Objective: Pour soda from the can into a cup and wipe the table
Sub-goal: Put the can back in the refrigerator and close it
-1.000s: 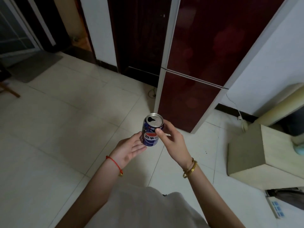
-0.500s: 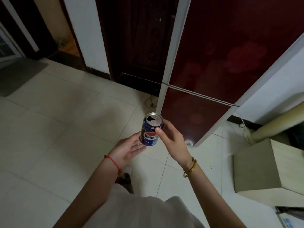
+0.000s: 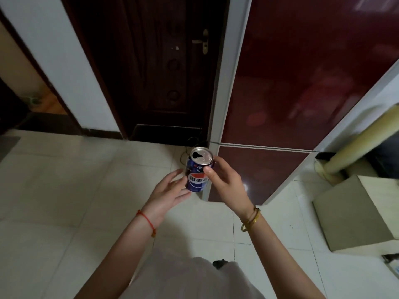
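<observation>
- Two bare hands meet around an opened blue aluminium soda can point(image 3: 198, 172), held upright in the air over the pale tiled floor point(image 3: 64, 190).
- Right hand point(image 3: 224, 180) grips the can, thumb on its front and fingers curled behind.
- Left hand point(image 3: 167, 195) lies against the can's left side with fingers nearly straight, loosely spread.
- Behind the can stand a dark wooden door point(image 3: 168, 72) and a glossy maroon cabinet point(image 3: 302, 83).

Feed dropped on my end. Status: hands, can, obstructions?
Right hand grips can, upright, top open. Left hand open, fingers beside can. No cup or table in view. Nothing blocking.
</observation>
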{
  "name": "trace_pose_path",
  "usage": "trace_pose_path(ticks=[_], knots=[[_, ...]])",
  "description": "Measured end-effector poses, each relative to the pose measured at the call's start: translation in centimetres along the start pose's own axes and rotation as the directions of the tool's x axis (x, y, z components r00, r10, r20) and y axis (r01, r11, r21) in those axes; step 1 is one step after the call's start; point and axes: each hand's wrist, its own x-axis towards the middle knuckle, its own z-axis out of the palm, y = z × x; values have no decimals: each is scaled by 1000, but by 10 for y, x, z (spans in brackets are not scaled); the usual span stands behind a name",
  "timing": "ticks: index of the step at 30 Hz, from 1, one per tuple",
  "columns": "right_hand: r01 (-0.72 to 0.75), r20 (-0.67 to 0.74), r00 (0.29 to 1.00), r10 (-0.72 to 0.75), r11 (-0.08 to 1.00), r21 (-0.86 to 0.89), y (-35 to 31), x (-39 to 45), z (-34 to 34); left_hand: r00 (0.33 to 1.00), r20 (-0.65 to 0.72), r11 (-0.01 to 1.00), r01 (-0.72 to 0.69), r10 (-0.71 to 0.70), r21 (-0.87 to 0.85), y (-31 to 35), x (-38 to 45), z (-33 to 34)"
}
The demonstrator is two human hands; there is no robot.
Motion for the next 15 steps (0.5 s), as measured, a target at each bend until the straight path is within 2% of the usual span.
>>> trace_pose_path(ticks=[2, 5, 9, 11, 15], knots=[[-5, -34, 999, 5, 1000, 16, -4, 16, 2, 990, 86, 981, -124, 112, 150, 14, 10, -3], [-9, -65, 998, 8, 1000, -20, -8, 35, 3, 959, 176, 888, -273, 221, 370, 29, 28, -2], [-13, -81, 997, 9, 999, -42, -11, 56, 3, 928, 177, 730, -368, 328, 576, 35, 54, 3], [-15, -77, 997, 12, 999, -41, -10, 66, 3, 918, 155, 679, -377, 366, 630, 37, 67, 4], [-7, -59, 998, 4, 999, -49, -7, 86, 2, 904, 124, 717, -402, 409, 570, 41, 92, 7]])
